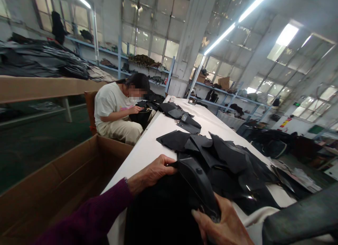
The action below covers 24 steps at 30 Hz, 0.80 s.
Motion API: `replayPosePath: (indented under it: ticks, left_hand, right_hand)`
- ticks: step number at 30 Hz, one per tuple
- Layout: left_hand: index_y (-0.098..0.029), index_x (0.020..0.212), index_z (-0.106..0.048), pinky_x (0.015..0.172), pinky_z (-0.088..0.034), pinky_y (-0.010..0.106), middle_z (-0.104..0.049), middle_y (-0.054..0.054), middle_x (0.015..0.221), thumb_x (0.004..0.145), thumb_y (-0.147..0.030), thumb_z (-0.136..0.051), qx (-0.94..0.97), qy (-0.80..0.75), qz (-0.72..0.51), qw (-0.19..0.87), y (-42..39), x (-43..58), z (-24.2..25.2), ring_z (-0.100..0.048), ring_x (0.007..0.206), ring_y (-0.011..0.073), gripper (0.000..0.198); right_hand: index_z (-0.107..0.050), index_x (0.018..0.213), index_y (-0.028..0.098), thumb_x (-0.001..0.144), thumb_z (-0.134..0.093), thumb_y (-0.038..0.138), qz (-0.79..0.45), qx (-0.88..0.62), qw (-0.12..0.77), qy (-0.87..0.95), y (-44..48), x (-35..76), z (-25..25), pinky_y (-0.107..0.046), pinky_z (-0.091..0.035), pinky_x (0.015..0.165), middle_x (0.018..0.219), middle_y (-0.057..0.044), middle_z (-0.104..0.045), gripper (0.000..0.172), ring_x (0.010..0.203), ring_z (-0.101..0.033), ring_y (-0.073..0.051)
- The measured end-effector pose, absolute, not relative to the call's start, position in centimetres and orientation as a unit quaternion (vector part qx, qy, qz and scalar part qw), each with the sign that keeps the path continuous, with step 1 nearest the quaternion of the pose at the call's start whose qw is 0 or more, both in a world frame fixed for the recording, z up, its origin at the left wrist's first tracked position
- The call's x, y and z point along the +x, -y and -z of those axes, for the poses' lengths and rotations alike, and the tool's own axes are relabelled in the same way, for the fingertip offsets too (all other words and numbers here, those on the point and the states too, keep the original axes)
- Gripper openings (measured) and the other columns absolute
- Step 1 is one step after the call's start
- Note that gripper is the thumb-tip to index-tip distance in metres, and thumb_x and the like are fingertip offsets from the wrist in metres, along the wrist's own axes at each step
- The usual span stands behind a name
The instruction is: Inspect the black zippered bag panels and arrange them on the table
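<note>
I see the left hand (156, 170) and right hand (224, 219) holding a curved, smooth black piece (197, 178) beside flat black panels (229, 155) on the long white table (147, 148); a white-shirted person (109, 102) sits farther left.

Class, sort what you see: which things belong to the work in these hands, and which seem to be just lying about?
Work in hand:
- black piece, held in left hand and right hand
- similar black pieces, likely, spread on the white table

Apparently lying about:
- carton on the shelf
- dark heap, far left
</note>
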State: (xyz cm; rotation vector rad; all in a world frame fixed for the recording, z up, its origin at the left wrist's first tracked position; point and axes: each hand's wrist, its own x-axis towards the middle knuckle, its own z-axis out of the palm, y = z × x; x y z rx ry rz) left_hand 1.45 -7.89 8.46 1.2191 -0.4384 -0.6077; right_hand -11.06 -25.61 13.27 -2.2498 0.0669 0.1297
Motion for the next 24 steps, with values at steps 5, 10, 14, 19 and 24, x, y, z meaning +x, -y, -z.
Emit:
replayPosePath:
  ticks: [5,10,14,19,24]
  left_hand:
    - [-0.010,0.066,-0.065,0.052,-0.041,0.024,-0.065,0.005,0.061,0.056,-0.026,-0.073,0.520,0.153,0.298,0.786,8.5,0.5,-7.3,-0.058,0.053,0.0144,0.021]
    - [-0.007,0.069,-0.066,0.048,-0.039,0.022,-0.066,0.006,0.061,0.051,-0.025,-0.074,0.510,0.115,0.284,0.804,8.7,0.6,-7.2,-0.055,0.047,0.0115,0.026]
    - [-0.008,0.071,-0.067,0.049,-0.039,0.022,-0.065,0.005,0.059,0.054,-0.025,-0.074,0.531,0.133,0.277,0.790,9.0,-0.2,-7.7,-0.054,0.048,0.0115,0.025]
    - [-0.009,0.075,-0.068,0.055,-0.043,0.024,-0.062,0.002,0.058,0.064,-0.027,-0.069,0.568,0.208,0.261,0.753,9.9,-1.5,-8.1,-0.057,0.055,0.0138,0.021]
    - [-0.010,0.086,-0.064,0.060,-0.047,0.027,-0.064,0.004,0.067,0.065,-0.024,-0.065,0.605,0.146,0.149,0.768,9.0,1.0,-12.2,-0.058,0.060,0.0154,0.025]
  right_hand:
    - [-0.052,0.068,0.018,0.077,-0.055,0.038,-0.016,-0.907,0.419,-0.036,26.7,-11.7,-15.0,-0.020,-0.042,0.046,0.045,0.006,-0.052,0.022,0.045,-0.052,-0.011]
    - [-0.053,0.067,0.019,0.076,-0.052,0.044,0.022,-0.929,0.367,-0.048,28.0,-13.5,-15.6,-0.021,-0.042,0.048,0.046,0.005,-0.053,0.027,0.046,-0.053,-0.012]
    - [-0.052,0.072,0.019,0.071,-0.054,0.036,-0.026,-0.915,0.398,-0.065,27.0,-14.7,-14.6,-0.020,-0.042,0.043,0.045,0.007,-0.052,0.017,0.042,-0.056,-0.013]
    - [-0.051,0.071,0.017,0.076,-0.055,0.030,-0.053,-0.900,0.433,-0.024,26.8,-14.2,-14.4,-0.019,-0.040,0.043,0.045,0.007,-0.051,0.014,0.041,-0.052,-0.010]
    - [-0.051,0.067,0.019,0.078,-0.056,0.040,0.011,-0.908,0.420,-0.018,28.9,-14.6,-16.5,-0.020,-0.041,0.045,0.047,0.006,-0.054,0.025,0.045,-0.053,-0.011]
